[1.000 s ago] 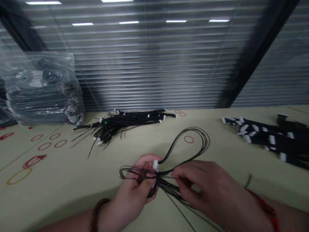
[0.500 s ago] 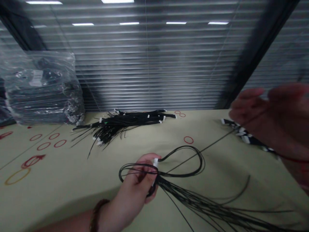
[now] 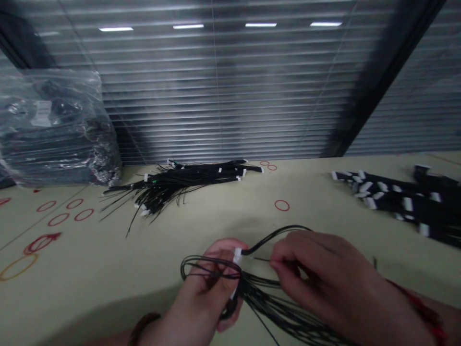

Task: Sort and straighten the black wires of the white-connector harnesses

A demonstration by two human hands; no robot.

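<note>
My left hand is closed around a white connector and the black wires at its side. A bundle of thin black wires fans out from it to the lower right, and a small loop of wire lies over my left fingers. To the right of the connector, my right hand pinches a single thin black wire between thumb and forefinger. The wire's near end is close to the connector; whether it touches is too small to tell. A thicker black loop passes behind my right fingers.
A pile of black cables lies at the table's back middle. More black cables with white connectors lie at the right. A clear plastic bag stands at the back left. Red rings and a yellow ring lie on the table.
My right hand has come down and left from the upper right, close to the connector, with the thin wire. The cables at the right are now uncovered. The view has shifted slightly.
</note>
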